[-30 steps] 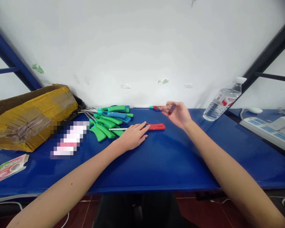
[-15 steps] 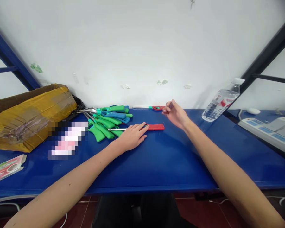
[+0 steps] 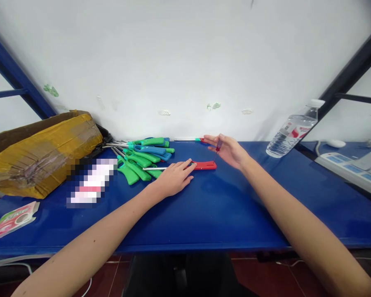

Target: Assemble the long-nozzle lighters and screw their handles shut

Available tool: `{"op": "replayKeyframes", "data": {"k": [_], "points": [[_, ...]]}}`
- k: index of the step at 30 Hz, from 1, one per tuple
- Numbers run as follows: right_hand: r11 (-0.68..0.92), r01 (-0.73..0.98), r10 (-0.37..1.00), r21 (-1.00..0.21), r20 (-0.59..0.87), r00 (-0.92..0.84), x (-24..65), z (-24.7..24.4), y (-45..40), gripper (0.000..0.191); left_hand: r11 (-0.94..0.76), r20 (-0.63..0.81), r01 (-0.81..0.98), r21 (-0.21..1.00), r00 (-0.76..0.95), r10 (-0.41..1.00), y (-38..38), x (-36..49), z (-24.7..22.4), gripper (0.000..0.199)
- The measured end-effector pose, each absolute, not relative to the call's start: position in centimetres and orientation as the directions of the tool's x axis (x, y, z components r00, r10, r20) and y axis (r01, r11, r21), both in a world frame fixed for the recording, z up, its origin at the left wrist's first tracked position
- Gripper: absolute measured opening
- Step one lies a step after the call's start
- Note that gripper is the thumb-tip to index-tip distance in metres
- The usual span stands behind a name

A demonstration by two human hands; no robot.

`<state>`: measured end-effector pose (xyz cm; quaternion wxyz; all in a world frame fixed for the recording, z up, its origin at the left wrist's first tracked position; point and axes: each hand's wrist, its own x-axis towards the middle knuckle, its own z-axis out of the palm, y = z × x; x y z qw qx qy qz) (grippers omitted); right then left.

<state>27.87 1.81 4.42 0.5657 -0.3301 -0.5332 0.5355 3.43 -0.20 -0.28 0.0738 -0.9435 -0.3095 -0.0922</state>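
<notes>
My left hand (image 3: 177, 178) lies over the middle of a red lighter (image 3: 205, 165) and holds it flat on the blue table (image 3: 204, 222). The lighter's metal tube points left, over the green handles. My right hand (image 3: 228, 149) has a small dark red screwdriver (image 3: 219, 144) between its fingers, its thin shaft slanting down to the right end of the red lighter. Behind that hand lies a second red lighter (image 3: 187, 140) by the wall, its handle partly hidden. Left of my left hand is a pile of green and blue lighters (image 3: 146, 149).
A taped yellow cardboard box (image 3: 49, 152) stands at the left, with a torn card (image 3: 16, 218) in front. Beside the box is a blurred-out patch. Toward the right are a water bottle (image 3: 292, 131) and a white power strip (image 3: 352, 170).
The screwdriver in my right hand has turned more upright, and its tip is now at the red lighter's right end. My right fingers have spread out. The view has shifted slightly.
</notes>
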Motion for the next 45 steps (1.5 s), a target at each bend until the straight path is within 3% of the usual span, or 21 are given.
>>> {"op": "replayKeyframes", "data": {"k": [2, 11, 15, 23, 35, 45], "points": [[0.159, -0.306, 0.953, -0.939, 0.227, -0.202, 27.8, 4.8, 1.5, 0.031, -0.798, 0.220, 0.597, -0.081, 0.792, 0.570, -0.2, 3.4, -0.3, 0.048], [0.165, -0.419, 0.959, -0.893, 0.245, -0.143, 28.0, 4.6, 1.9, 0.034, -0.794, 0.204, 0.605, -0.065, 0.787, 0.583, -0.3, 3.5, 0.0, 0.047], [0.132, -0.451, 0.966, -0.883, 0.216, -0.142, 28.1, 4.7, 1.8, 0.025, -0.796, 0.204, 0.602, -0.054, 0.788, 0.582, -0.3, 3.4, 0.1, 0.047], [0.161, -0.423, 0.962, -0.892, 0.238, -0.136, 28.9, 4.1, 2.3, 0.029, -0.796, 0.203, 0.603, -0.054, 0.787, 0.583, -0.4, 3.4, 0.0, 0.047], [0.291, -0.217, 0.950, -0.932, 0.308, -0.050, 28.1, 3.9, 2.0, 0.036, -0.802, 0.225, 0.596, -0.039, 0.787, 0.575, -0.2, 3.4, -0.2, 0.047], [0.224, -0.327, 0.962, -0.918, 0.261, -0.074, 27.9, 4.3, 1.7, 0.035, -0.807, 0.239, 0.588, -0.050, 0.792, 0.562, -0.1, 3.4, -0.4, 0.047]]}}
